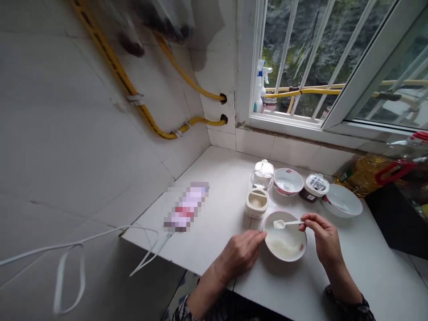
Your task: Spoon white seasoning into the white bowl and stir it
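Note:
My right hand point(321, 236) pinches the handle of a small white spoon point(289, 223), whose scoop carries a little white granular stuff. The spoon hangs over a shallow white bowl point(287, 257) with a reddish rim. Pale grains lie spread across the bowl's near side. At the bowl's left edge, my left hand point(241, 252) grips the rim with closed fingers, its lower fingers curled out of sight. Just behind the bowl stands an open cream seasoning jar point(257, 206) with a pale substance inside; its clear lid point(264, 171) is flipped up.
Toward the window are a deeper bowl point(288, 182), a closed dark jar point(314, 187) and another white bowl point(344, 200) with a spoon in it. An oil bottle point(364, 171) leans beside a black box point(394, 214). A blurred phone point(189, 207) with a white cable point(157, 249) lies left.

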The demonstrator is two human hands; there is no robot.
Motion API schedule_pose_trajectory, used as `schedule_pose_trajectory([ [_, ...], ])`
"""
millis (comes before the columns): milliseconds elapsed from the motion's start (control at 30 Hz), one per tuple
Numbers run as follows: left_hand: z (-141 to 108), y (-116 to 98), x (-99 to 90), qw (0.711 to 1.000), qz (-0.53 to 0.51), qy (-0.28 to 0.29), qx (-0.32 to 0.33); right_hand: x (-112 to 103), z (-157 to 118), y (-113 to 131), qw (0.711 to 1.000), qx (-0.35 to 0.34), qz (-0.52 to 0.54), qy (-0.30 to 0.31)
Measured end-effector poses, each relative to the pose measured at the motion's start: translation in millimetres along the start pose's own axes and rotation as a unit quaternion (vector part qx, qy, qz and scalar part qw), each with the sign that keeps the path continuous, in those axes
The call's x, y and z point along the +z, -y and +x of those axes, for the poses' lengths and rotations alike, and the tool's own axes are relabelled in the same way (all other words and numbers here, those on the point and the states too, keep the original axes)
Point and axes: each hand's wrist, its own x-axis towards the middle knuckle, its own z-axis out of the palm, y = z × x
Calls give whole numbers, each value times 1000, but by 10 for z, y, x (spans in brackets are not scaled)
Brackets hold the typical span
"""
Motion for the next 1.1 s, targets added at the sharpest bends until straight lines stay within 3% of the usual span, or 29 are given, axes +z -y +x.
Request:
schedule_pose_trajectory([
  [167, -16, 16, -10, 1000, -15, 7, 1, 115, -58, 124, 999, -25, 18, -23],
  [300, -38, 24, -4, 1000, -26, 15, -2, 324, -136, 266, 988, -140, -68, -22],
  [367, -40, 23, -6, 999, -30, 16, -4, 428, -143, 285, 947, -277, -163, -25],
  [433, -35, 21, -14, 999, -34, 15, -5, 501, -124, 271, 877, -409, -250, 14],
  [500, -27, 18, -26, 999, -39, 13, -5, 531, -96, 254, 823, -478, -301, 54],
  [567, -22, 16, -40, 999, -40, 12, -6, 511, -80, 257, 818, -479, -315, 50],
  [700, -29, 16, -60, 999, -40, 19, -11, 369, -116, 330, 863, -422, -277, -8],
  [800, -36, 24, -62, 999, -38, 15, -12, 257, -168, 364, 882, -388, -267, -23],
  [1100, -42, 33, -49, 999, -40, 18, -8, 297, -232, 158, 893, -296, -329, 80],
])
